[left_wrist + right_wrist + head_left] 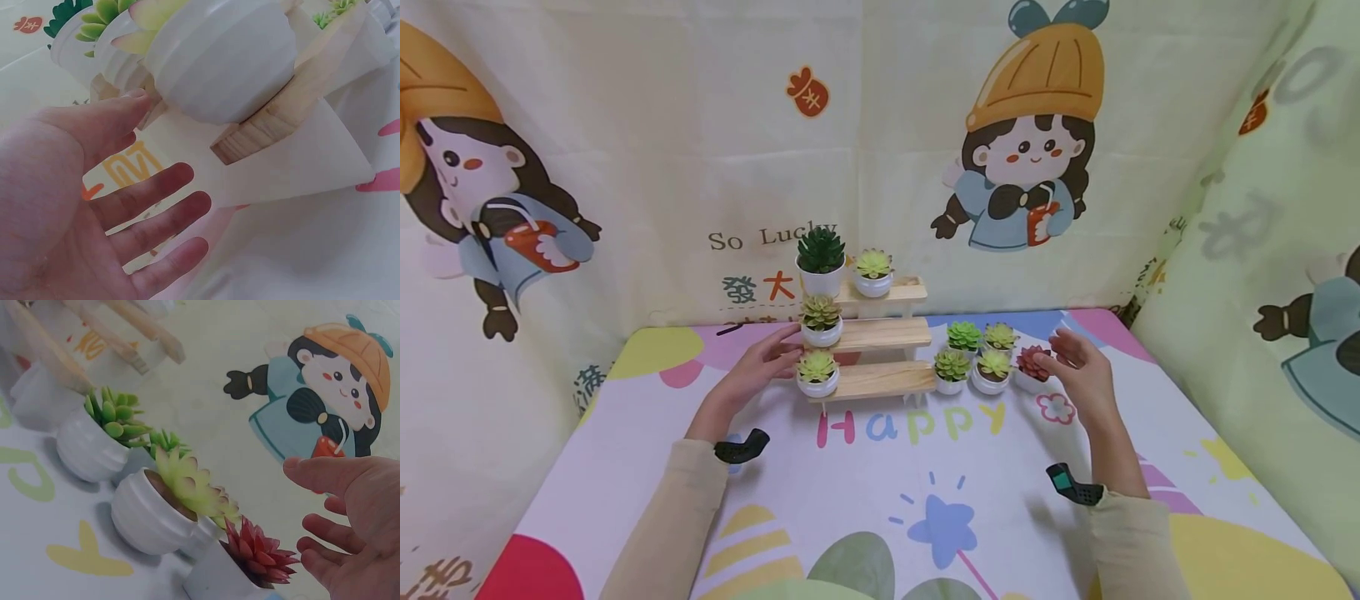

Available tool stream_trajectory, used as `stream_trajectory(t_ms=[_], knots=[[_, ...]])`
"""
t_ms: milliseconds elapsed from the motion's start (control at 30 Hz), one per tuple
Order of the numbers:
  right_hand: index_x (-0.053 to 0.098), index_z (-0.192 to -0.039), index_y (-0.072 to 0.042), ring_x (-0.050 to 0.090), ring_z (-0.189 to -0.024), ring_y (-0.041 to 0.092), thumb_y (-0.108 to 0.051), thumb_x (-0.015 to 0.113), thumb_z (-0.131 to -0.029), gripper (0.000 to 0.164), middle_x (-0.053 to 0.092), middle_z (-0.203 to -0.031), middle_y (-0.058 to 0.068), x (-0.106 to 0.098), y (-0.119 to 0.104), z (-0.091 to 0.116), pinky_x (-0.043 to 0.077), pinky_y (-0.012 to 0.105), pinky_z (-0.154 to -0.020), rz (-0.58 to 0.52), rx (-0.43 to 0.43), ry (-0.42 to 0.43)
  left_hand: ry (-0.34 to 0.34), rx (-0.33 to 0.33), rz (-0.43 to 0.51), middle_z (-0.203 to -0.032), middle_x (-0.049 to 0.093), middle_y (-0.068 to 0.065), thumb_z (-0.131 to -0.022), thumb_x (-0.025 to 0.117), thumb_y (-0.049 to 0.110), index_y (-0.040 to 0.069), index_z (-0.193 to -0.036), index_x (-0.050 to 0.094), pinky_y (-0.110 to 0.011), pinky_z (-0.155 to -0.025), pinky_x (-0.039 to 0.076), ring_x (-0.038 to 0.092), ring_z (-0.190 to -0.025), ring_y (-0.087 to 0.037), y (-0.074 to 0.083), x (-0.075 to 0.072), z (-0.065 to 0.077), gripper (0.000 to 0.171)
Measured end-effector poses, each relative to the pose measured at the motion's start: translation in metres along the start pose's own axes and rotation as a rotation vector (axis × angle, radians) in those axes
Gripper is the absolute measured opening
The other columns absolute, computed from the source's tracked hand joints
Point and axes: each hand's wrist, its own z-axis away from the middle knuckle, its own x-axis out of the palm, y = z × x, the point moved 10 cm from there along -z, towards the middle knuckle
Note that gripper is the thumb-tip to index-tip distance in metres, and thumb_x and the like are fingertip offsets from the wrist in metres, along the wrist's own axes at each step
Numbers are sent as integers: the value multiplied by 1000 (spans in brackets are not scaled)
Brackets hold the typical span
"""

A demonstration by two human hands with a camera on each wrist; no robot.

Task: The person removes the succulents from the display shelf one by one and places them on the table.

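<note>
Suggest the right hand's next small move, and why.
Probably curl the right hand around the red succulent, low on its pot: the hand is open right beside it, and the middle shelf and bottom shelf both show bare wood.

Cream cloth walls (700, 125), printed cartoon girls (985, 208), red pouch print (811, 98), white table cover (820, 492), colourful shapes (943, 531)

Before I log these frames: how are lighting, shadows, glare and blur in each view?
Head: brightest, soft shadow on the tablecloth near the right sleeve; edges look stretched. Left wrist: dimmer, greyish; nearest white pot looks soft, cut by the top edge. Right wrist: also dim; red succulent readable, no strong glare.
</note>
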Motion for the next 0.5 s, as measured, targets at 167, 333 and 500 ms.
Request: stream_trajectory(t_ms=[167, 333, 500], knots=[[33, -151, -16, 44, -135, 28, -37, 67, -90, 73, 47, -145, 14, 3, -8, 1, 44, 3, -88, -23, -35, -17, -7, 29, 2, -148, 45, -12, -94, 59, 41, 33, -150, 33, -46, -100, 50, 51, -128, -31, 2, -2, 5, 62], [35, -149, -17, 45, -134, 27, -36, 69, -89, 71, 48, -144, 12, 9, -15, 0, 44, 2, -87, -54, -48, -47, -10, 41, 3, -145, 48, -12, -95, 59, 40, 34, -148, 36, -51, -99, 50, 56, -120, -30, 2, -4, 9, 58], [38, -147, -15, 47, -132, 27, -34, 69, -89, 69, 50, -141, 12, 17, -22, -1, 44, 2, -87, -73, -76, -71, -9, 33, -3, -144, 50, -10, -95, 58, 41, 34, -147, 38, -52, -99, 50, 58, -119, -28, 0, -5, 14, 57]])
